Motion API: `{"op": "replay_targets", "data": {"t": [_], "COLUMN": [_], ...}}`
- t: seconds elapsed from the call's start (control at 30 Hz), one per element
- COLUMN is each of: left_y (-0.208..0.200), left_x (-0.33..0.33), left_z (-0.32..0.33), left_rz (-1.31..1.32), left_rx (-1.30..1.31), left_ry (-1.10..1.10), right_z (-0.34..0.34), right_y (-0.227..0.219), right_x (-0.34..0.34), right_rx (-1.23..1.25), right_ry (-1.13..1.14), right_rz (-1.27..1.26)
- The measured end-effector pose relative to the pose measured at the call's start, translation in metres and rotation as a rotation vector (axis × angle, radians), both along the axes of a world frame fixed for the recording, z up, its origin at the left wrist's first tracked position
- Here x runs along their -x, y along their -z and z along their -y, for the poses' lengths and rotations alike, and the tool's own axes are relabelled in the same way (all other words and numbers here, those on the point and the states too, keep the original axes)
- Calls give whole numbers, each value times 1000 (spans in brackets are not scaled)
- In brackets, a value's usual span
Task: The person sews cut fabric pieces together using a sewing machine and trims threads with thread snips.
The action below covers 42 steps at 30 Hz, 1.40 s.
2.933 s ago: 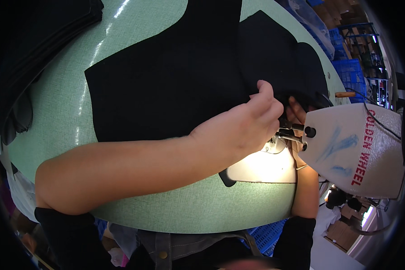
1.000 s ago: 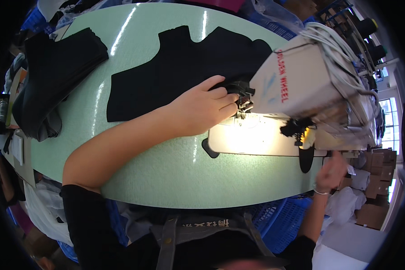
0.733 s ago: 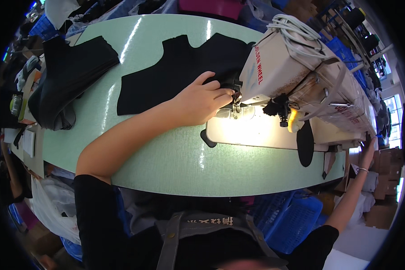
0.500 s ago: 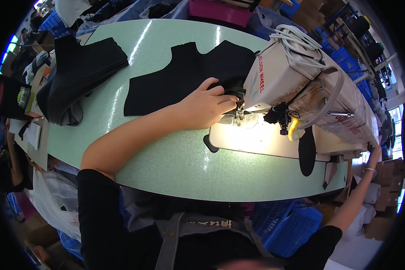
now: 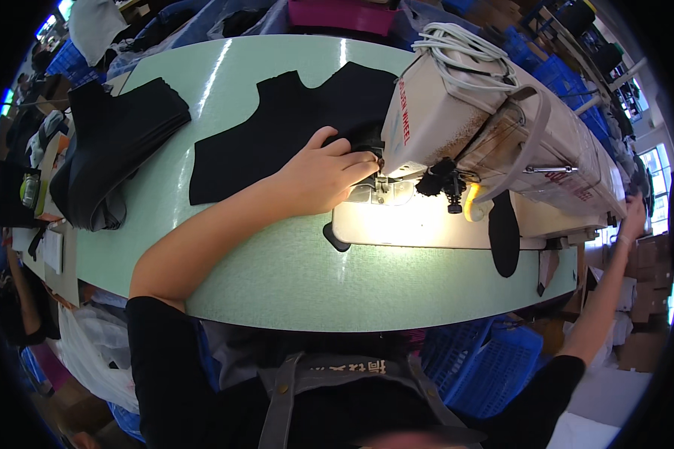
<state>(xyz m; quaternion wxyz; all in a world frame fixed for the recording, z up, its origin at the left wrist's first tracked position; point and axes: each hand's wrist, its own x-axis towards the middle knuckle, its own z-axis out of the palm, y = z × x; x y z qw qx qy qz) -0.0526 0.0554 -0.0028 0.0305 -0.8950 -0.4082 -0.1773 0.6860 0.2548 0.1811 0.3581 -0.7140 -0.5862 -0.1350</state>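
My left hand point(image 5: 323, 176) is at the needle and presser foot point(image 5: 382, 188) of a beige sewing machine point(image 5: 464, 112). Its thumb and fingers are drawn together there; whatever they pinch is hidden. Behind the hand a flat black fabric piece point(image 5: 277, 123) with a notched far edge lies on the pale green table point(image 5: 277, 277), reaching under the machine head. At the far right my right hand point(image 5: 633, 217) is up against the machine's end, by a dark round handwheel point(image 5: 641, 176). Its fingers are too small to make out. A lamp lights the needle area.
A folded stack of black fabric point(image 5: 112, 150) lies on the table's left. A dark oval flap point(image 5: 504, 236) hangs beside the machine bed point(image 5: 427, 228). Coiled white cable point(image 5: 468, 56) rests on the machine. Blue baskets point(image 5: 494, 367) stand below the table's near edge.
The whole view has shifted, so table and machine appear farther left and slightly higher. My left hand stays at the needle, and my right hand remains at the machine's far end.
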Motion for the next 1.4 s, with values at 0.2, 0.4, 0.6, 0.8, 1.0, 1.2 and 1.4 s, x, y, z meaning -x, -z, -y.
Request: {"op": "replay_targets", "data": {"t": [0.2, 0.4, 0.6, 0.8, 1.0, 1.2, 1.4], "left_y": [0, -7, -1, 1, 5, 4, 2], "left_x": [-8, -13, -5, 16, 15, 15, 15], "left_z": [3, 27, 38, 64, 69, 68, 68], "left_rz": [-50, -594, -440, -124, -90, -75, -56], "left_rx": [-140, -171, -162, -99, -86, -75, -80], "left_ry": [-69, -419, -479, -498, -531, -527, -512], "right_z": [163, 188, 138, 159, 212, 240, 225], "right_y": [101, 148, 166, 162, 129, 145, 163], "right_x": [177, 359, 403, 403, 430, 505, 545], "right_rx": [-596, 132, 360, 259, 1006, 412, 158], "right_ry": [-339, -713, -494, -729, -695, -1007, -947], "right_rz": [-57, 343, 490, 226, -541, 208, 389]}}
